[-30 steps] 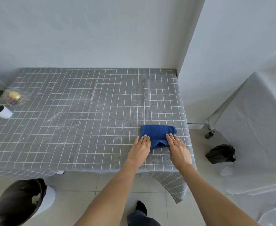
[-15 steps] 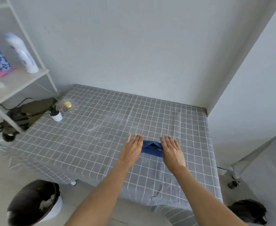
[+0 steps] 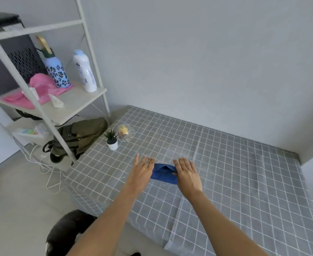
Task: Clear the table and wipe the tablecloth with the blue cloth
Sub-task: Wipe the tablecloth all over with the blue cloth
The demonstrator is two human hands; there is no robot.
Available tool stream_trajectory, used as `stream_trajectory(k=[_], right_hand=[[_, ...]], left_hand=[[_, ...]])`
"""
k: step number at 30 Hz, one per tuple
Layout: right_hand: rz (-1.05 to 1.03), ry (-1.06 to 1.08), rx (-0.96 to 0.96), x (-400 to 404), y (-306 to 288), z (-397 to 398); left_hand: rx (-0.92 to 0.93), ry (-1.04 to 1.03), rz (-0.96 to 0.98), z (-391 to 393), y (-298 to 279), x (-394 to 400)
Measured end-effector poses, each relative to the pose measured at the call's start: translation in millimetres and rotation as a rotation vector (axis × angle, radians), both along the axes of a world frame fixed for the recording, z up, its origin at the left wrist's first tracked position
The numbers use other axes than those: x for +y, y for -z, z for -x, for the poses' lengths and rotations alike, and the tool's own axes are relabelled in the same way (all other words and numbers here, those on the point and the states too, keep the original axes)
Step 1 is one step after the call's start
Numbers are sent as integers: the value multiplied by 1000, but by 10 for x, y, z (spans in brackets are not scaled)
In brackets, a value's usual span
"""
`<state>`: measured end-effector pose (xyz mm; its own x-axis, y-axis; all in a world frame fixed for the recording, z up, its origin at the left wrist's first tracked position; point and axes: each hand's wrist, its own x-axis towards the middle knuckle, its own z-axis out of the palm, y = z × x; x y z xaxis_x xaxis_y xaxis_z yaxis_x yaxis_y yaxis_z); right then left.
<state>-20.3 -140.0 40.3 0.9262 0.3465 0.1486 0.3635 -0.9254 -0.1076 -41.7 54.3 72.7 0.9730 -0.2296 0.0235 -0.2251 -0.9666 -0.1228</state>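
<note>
Head view shows both hands flat, fingers straight, the left hand (image 3: 142,169) and right hand (image 3: 187,172) pressing the ends of the blue cloth (image 3: 164,172) onto the tablecloth (image 3: 235,172) mid-worktop, probably to push it along. A small plant (image 3: 112,140) and glass dish (image 3: 125,133) sit at the far left edge, maybe kept out of the way.

Tablecloth (image 3: 244,182) wide open to the right and lower right of frame. Only obstacles: small potted plant (image 3: 112,140) and glass dish (image 3: 125,133), just beside each other up-left by the table edge. Shelf rack (image 3: 89,52) blocks beyond, far left.
</note>
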Motion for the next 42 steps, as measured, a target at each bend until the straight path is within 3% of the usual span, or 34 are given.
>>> stream_trajectory(k=[10, 17, 29, 32, 37, 42], right_hand=[[-87, 158, -52, 387, 122, -669], [1, 196, 326, 407, 767, -67], [-65, 245, 473, 474, 792, 92], [-138, 245, 422, 500, 665, 2], [-270, 317, 339, 809, 543, -350], [-118, 421, 486, 1138, 704, -553]], left_hand=[[24, 124, 195, -865, 199, 394], [341, 229, 116, -554, 906, 420], [416, 310, 266, -505, 1135, 695], [386, 298, 353, -616, 1110, 868], [322, 208, 341, -852, 1079, 1194], [290, 56, 395, -1052, 1272, 1396]])
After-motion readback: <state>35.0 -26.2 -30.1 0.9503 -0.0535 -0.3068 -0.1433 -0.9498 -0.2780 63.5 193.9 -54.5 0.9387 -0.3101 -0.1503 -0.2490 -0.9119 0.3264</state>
